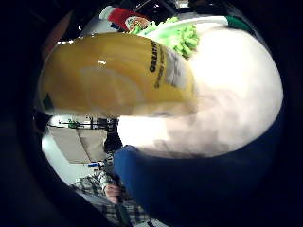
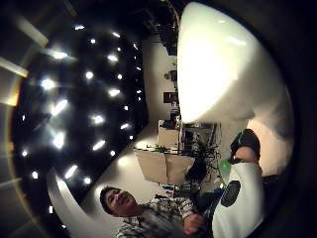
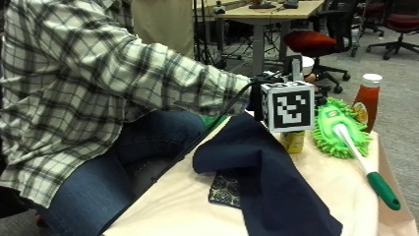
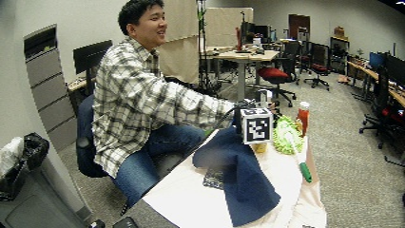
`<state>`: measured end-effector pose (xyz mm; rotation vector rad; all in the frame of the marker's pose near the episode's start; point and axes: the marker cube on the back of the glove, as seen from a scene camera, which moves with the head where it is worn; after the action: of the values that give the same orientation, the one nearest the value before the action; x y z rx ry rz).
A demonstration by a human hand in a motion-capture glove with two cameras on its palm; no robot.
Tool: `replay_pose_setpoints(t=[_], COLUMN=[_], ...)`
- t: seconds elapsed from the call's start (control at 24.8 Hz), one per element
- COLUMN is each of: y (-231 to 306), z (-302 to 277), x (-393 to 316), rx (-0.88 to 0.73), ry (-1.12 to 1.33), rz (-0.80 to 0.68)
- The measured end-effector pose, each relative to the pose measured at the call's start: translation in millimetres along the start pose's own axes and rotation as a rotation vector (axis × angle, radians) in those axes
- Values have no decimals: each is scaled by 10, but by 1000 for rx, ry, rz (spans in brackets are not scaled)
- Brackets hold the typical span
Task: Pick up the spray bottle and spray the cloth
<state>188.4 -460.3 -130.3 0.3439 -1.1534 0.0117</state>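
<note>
At the left edge of the outside view, just seeing a plaid sleeve (image 3: 164, 73) stretched out over the table (image 3: 190, 206), which has a cream cover on it. Moving right, got a navy cloth (image 3: 268, 172) lying draped and rumpled across the middle, hanging over the near edge, and partly covering a small dark patterned thing (image 3: 224, 189) underneath. Past that, barely catching the gloved right hand (image 3: 256, 105) at the end of the sleeve, up above the far end of the cloth. Can't tell honestly whether it's spread, closed, or gripping anything, too hidden. Right there beside it, spotting the bottom of the yellow spray bottle (image 3: 294, 141), just beyond the cloth. From the little finger side palm view, seeing that same bottle (image 1: 118, 75) fill a big chunk, so close to the palm, with the cloth (image 1: 199, 189) nearby. Further right, finding a fluffy green duster (image 3: 337, 130) lying flat just beside the bottle, white handle pointing toward the near edge. Lastly, noting a ketchup bottle (image 3: 367, 103) standing upright behind the duster.
</note>
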Motion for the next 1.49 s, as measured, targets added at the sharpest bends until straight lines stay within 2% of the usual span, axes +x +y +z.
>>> replay_pose_setpoints(t=[0.36,0.64,1.09,1.49], y=[316,861,2542,3925], z=[-271,-552,-1058,-998], x=[-125,-235,-441,-399], rx=[-27,-56,-63,77], ry=[282,494,1070,1282], rz=[-48,-60,-40,106])
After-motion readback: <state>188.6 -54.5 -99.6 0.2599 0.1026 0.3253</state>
